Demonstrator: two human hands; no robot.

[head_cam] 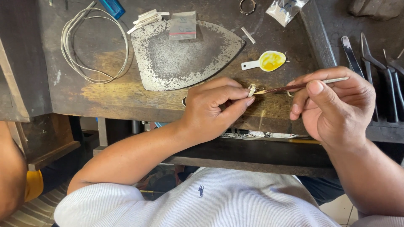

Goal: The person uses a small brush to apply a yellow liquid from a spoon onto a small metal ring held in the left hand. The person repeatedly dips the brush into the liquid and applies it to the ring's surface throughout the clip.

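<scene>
Ring [251, 89], small, pale silvery band, pinched in your left hand [212, 107] fingertips over the worn wooden bench [109, 94], your right hand [336, 105] gripping a thin dark-handled brush [294, 87], tip touching the ring

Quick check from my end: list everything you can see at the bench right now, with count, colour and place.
ring: one, pale metal, pinched in the left fingertips at the bench edge
brush: one, dark handle with metal end, in the right hand, tip at the ring
spoon: one, white with yellow contents, behind the ring
metal plate: one, grey, iron-shaped, centre of bench
wire coil: one, whitish, far left
plastic bags: two, clear, one on the plate, one at top edge
pliers: several, dark, far right
workbench: one, brown wood
left hand: one, shut on ring
right hand: one, shut on brush
</scene>
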